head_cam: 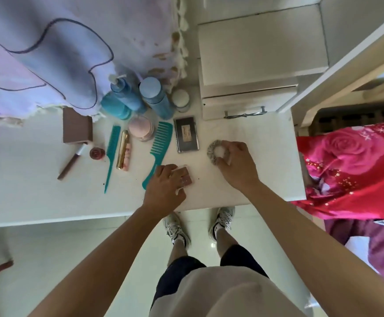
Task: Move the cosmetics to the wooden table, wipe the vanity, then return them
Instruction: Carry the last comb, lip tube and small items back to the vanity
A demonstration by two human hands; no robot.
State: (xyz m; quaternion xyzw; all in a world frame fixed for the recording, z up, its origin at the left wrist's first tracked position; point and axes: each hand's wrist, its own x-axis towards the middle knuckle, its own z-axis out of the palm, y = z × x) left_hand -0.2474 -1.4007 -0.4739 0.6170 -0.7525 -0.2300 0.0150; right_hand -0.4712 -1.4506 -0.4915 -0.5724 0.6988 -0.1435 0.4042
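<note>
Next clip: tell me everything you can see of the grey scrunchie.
The grey scrunchie is a gathered ring of soft-looking fabric, lying flat on the white vanity top, just right of the dark rectangular palette. The tabletop shows through its open centre. The right hand curls over its right side, thumb at its lower edge, hiding part of the ring.

— How many combs?
— Two, both teal: a tail comb (112, 156) and a wide-toothed comb (160, 149).
— And bottles?
— Three, blue or teal: a pump bottle (124, 92), a capped bottle (155, 97), a teal bottle (115, 107).
— Round pots?
— Three again: a white-lidded jar (180, 98), a pink jar (140, 128), a small red pot (96, 153).
— Anything else?
— One of each: a brown box (76, 126), a brush (71, 162), a gold tube (122, 152), a dark palette (185, 136), a grey scrunchie (211, 149), a pink compact (185, 179).
</note>
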